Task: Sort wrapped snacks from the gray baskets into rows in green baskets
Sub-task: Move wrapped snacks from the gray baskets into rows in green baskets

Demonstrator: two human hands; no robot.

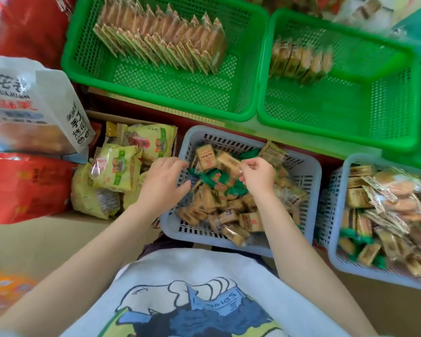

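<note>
right hand pinching wrapped snack, gray basket

Two gray baskets sit side by side nearest the person. The middle gray basket holds a loose heap of small tan wrapped snacks mixed with a few green-wrapped ones, lying every which way. The right gray basket is piled with tan squares and longer clear-wrapped bars. Beyond them stand two green baskets, touching each other. The left green basket carries two rows of flat wrapped bars standing on edge and leaning. The right green basket has one short row at its far left corner, blurred.
</note>
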